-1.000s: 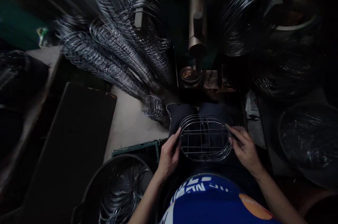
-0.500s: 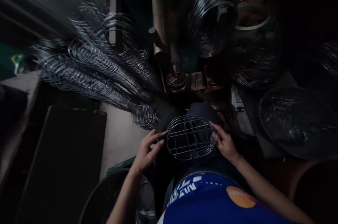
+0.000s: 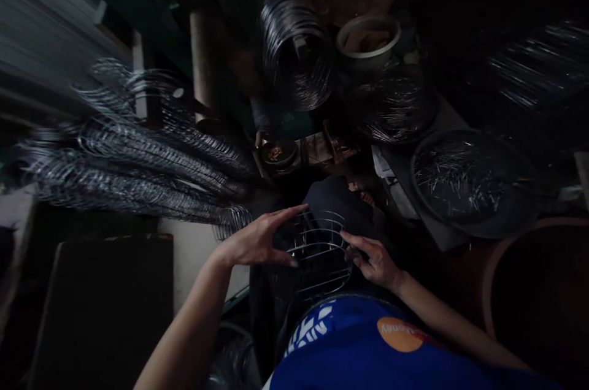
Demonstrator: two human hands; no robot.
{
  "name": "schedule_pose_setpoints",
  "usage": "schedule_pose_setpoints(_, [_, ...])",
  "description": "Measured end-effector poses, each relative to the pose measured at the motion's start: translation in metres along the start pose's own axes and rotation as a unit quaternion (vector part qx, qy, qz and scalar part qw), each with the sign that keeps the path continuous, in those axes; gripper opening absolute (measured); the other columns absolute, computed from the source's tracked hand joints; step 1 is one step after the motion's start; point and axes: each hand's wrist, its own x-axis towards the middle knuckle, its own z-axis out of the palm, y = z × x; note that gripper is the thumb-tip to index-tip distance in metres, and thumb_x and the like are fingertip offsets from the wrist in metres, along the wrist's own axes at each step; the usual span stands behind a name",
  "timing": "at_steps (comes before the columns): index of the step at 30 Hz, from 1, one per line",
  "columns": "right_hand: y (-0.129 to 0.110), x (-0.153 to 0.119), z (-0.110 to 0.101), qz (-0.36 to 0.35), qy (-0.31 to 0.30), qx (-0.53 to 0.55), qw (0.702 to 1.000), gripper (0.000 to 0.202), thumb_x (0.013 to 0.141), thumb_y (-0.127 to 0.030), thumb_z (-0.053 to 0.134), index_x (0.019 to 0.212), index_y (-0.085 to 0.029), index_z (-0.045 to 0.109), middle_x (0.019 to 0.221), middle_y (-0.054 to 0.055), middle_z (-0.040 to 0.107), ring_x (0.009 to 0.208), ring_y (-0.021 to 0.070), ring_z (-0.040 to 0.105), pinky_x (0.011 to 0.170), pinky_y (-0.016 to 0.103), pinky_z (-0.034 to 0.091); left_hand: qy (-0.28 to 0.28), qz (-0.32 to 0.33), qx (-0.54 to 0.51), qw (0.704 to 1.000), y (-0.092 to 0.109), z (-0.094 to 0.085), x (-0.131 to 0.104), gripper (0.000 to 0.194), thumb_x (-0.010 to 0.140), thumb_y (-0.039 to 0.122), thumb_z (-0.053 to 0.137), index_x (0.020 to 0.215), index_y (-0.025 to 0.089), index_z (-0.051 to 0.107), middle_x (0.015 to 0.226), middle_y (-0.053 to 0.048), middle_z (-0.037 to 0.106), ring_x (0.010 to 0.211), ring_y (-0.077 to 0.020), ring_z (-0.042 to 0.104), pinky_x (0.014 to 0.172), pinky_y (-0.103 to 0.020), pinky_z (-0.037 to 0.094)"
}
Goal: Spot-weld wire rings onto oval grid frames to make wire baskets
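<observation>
The wire frame (image 3: 323,249) is low in the middle of the frame, over my dark, soft trousers (image 3: 329,197): thin, shiny metal rods, some curved into an outer rim, others running straight across. My right hand (image 3: 376,260) has its fingers bent in and clamped on the frame's right end, the index lying along the wire. My left hand (image 3: 260,238) is spread at the other end, thumb and fingers wide apart; I cannot tell whether the tips touch the metal.

Long, springy stacks of wire loops (image 3: 133,163) lean across the left of the frame. At upper centre is a fat, glossy wire coil (image 3: 285,16), with a pale-rimmed round tub (image 3: 368,62) beside it. A wide, shallow basin (image 3: 442,206) on the right holds short, straight metal pieces (image 3: 460,175). On my smooth blue shirt (image 3: 340,353), an orange oval (image 3: 399,335) reads "Money" upside down; the bold white lettering (image 3: 315,325) is cut off.
</observation>
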Motion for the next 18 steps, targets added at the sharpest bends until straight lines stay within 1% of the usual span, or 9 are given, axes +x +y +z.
schedule_pose_setpoints(5, [-0.006,0.005,-0.012,-0.031,-0.024,-0.011,0.999,0.058,0.099,-0.019,0.053,0.154,-0.032,0.044,0.111,0.004,0.075,0.088,0.0169,0.072,0.083,0.031,0.061,0.062,-0.019,0.047,0.997,0.018,0.011,-0.019,0.100,0.069,0.037,0.085,0.156,0.027,0.037,0.149,-0.013,0.056,0.132,-0.0317,0.060,0.109,-0.046,0.052])
schedule_pose_setpoints(8, [-0.015,0.012,-0.014,-0.048,-0.047,-0.037,0.997,0.059,0.100,-0.021,0.053,0.157,-0.031,0.040,0.102,0.003,0.075,0.085,0.0172,0.070,0.081,0.032,0.060,0.104,-0.037,0.082,0.990,0.024,0.014,-0.031,0.100,0.069,0.035,0.084,0.157,0.027,0.035,0.149,-0.012,0.056,0.131,-0.0331,0.060,0.109,-0.048,0.052])
schedule_pose_setpoints(11, [-0.020,0.023,-0.025,-0.066,-0.064,-0.080,0.993,0.059,0.100,-0.024,0.054,0.158,-0.029,0.039,0.117,0.006,0.072,0.100,0.0188,0.070,0.090,0.033,0.059,0.151,-0.044,0.109,0.982,0.032,0.010,-0.043,0.101,0.068,0.032,0.082,0.157,0.028,0.034,0.149,-0.012,0.056,0.130,-0.0352,0.060,0.107,-0.050,0.054])
schedule_pose_setpoints(12, [-0.017,0.028,-0.035,-0.061,-0.052,-0.112,0.990,0.057,0.100,-0.025,0.055,0.156,-0.029,0.043,0.124,0.007,0.070,0.107,0.0196,0.068,0.095,0.034,0.058,0.170,-0.047,0.117,0.977,0.035,0.007,-0.047,0.101,0.068,0.033,0.083,0.157,0.029,0.035,0.149,-0.012,0.056,0.129,-0.0360,0.061,0.106,-0.051,0.054])
schedule_pose_setpoints(13, [-0.010,0.032,-0.049,-0.046,-0.023,-0.151,0.987,0.053,0.100,-0.026,0.055,0.153,-0.028,0.047,0.128,0.008,0.068,0.111,0.0204,0.067,0.099,0.035,0.056,0.191,-0.053,0.127,0.972,0.036,0.004,-0.051,0.101,0.068,0.035,0.083,0.157,0.029,0.035,0.148,-0.012,0.056,0.129,-0.0367,0.061,0.106,-0.052,0.054])
schedule_pose_setpoints(15, [0.016,0.038,-0.090,0.022,0.078,-0.245,0.966,0.043,0.100,-0.029,0.054,0.143,-0.026,0.058,0.129,0.009,0.067,0.114,0.0227,0.065,0.102,0.039,0.054,0.236,-0.071,0.150,0.958,0.035,-0.001,-0.058,0.100,0.068,0.038,0.083,0.156,0.028,0.036,0.148,-0.011,0.056,0.128,-0.0371,0.061,0.105,-0.052,0.055])
schedule_pose_setpoints(16, [0.036,0.038,-0.115,0.068,0.140,-0.291,0.944,0.040,0.100,-0.031,0.053,0.139,-0.022,0.062,0.127,0.011,0.067,0.114,0.0250,0.065,0.102,0.042,0.054,0.258,-0.081,0.161,0.949,0.031,-0.002,-0.061,0.099,0.068,0.039,0.082,0.156,0.027,0.036,0.147,-0.011,0.057,0.127,-0.0368,0.061,0.105,-0.052,0.055])
schedule_pose_setpoints(17, [0.059,0.036,-0.142,0.121,0.172,-0.341,0.916,0.041,0.100,-0.034,0.052,0.137,-0.019,0.063,0.127,0.014,0.067,0.116,0.0277,0.064,0.103,0.045,0.052,0.279,-0.090,0.171,0.941,0.026,-0.002,-0.063,0.098,0.068,0.039,0.081,0.155,0.027,0.037,0.146,-0.011,0.058,0.126,-0.0361,0.062,0.104,-0.051,0.055])
schedule_pose_setpoints(18, [0.084,0.031,-0.168,0.190,0.183,-0.391,0.882,0.043,0.100,-0.034,0.052,0.137,-0.015,0.062,0.128,0.017,0.066,0.118,0.0308,0.063,0.103,0.047,0.051,0.297,-0.099,0.179,0.933,0.020,0.000,-0.064,0.096,0.069,0.038,0.080,0.154,0.027,0.038,0.144,-0.010,0.059,0.125,-0.0353,0.063,0.104,-0.050,0.055])
